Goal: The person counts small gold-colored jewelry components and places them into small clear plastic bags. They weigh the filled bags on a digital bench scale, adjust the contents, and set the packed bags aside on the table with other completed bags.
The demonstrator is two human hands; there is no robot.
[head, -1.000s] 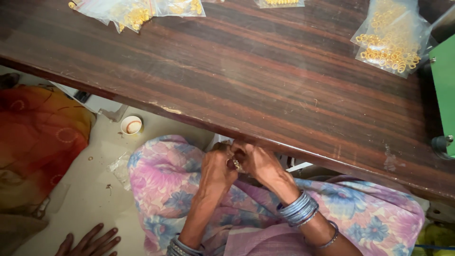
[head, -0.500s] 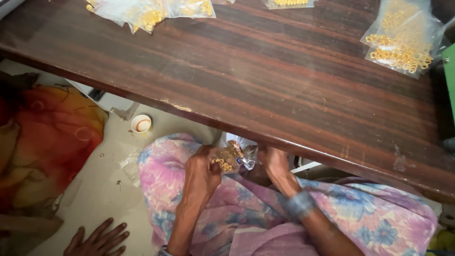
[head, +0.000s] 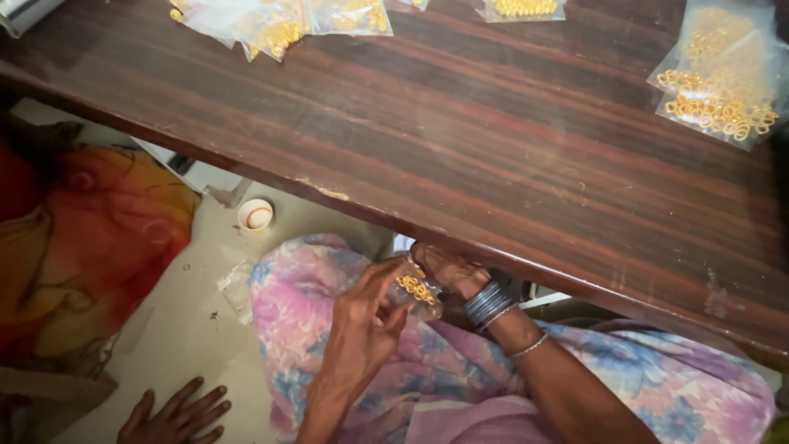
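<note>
Holding a small clear plastic pouch of gold-coloured rings [head: 417, 290] just under the edge of the table [head: 493, 164], the person worked w/ both hands above the lap. The left hand [head: 362, 316] was curled, its fingers pinching the pouch from the near side. The right hand [head: 448, 267], w/ grey bangles [head: 485, 302] on the wrist, gripped the far side of the pouch; its fingertips were partly hidden under the table edge, so I could not tell the exact grip.

As for progress, judged from the scene: this pouch was in the hands and not yet put on the table. Several filled pouches lay already on top: a bigger one at the far right [head: 719, 82], and a group at the far left [head: 271, 25], approx. well apart from each other. How many remained I could not tell.

On the floor stood a small white cup [head: 256, 215]. Another person's hand [head: 177, 415] rested spread on the floor, near orange cloth [head: 99, 247].
</note>
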